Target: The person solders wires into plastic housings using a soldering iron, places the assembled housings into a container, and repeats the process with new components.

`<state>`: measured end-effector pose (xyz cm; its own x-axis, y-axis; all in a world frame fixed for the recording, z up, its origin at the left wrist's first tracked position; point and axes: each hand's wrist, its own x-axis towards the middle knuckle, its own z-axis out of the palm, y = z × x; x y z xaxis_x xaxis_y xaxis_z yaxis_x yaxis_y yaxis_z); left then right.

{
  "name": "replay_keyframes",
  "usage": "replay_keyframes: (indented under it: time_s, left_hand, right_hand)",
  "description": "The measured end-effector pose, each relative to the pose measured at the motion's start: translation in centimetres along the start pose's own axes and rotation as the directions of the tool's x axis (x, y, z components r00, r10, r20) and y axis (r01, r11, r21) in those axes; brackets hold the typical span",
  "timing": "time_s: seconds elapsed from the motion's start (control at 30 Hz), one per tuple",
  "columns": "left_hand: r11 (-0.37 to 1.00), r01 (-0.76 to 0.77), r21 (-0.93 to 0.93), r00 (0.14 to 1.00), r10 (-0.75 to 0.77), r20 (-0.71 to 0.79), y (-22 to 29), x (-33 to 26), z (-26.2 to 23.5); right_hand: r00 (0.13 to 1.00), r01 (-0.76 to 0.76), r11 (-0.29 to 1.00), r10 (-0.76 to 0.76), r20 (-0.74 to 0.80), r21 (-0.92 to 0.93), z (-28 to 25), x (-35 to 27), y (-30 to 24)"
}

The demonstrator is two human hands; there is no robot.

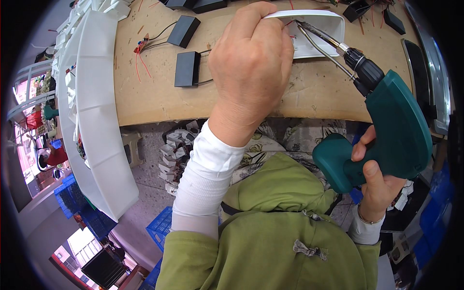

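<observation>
While our left hand [249,67] fingers clamp the white plastic housing [316,31] on the bench [159,101], our right hand [379,186] grips the green cordless screwdriver [386,130]; housing likely light, stiff, best held by its rim.

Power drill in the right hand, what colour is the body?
Teal green body with a black chuck, held by the right hand. Head view, the only one, shows it clearly.

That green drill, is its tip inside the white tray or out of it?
Inside: the green drill has its bit over the rim of the white tray.
</observation>
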<state>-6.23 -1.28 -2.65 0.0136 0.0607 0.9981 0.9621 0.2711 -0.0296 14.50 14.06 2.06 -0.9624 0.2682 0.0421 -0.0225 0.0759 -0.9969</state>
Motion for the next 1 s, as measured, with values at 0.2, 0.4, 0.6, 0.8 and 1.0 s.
replay_keyframes:
  time_s: [0.2, 0.4, 0.6, 0.8, 1.0]
  left_hand:
    - [1.0, -0.019, -0.012, 1.0, 0.019, -0.017, -0.3, -0.1, 0.2]
    - [1.0, -0.009, 0.002, 1.0, 0.009, -0.003, -0.1, 0.0, 0.1]
    - [1.0, -0.025, -0.011, 1.0, 0.025, -0.011, -0.3, 0.1, 0.2]
    - [1.0, -0.023, 0.015, 1.0, 0.023, -0.014, -0.3, 0.1, 0.1]
    - [0.969, 0.099, 0.225, 0.944, -0.163, 0.288, 0.7, 1.4, -0.7]
  right_hand:
    - [1.0, 0.002, 1.0, -0.002, -0.011, -0.023, 0.3, 0.1, -0.4]
    - [0.999, -0.04, 0.998, 0.039, -0.005, -0.056, 0.1, -0.2, -0.4]
    - [1.0, -0.012, 0.999, 0.012, -0.006, -0.052, 0.1, -0.1, -0.4]
    - [1.0, -0.009, 0.999, 0.009, 0.006, -0.051, 0.2, 0.0, -0.4]
    - [1.0, 0.025, 0.998, -0.025, -0.005, -0.054, 0.4, 0.1, -0.1]
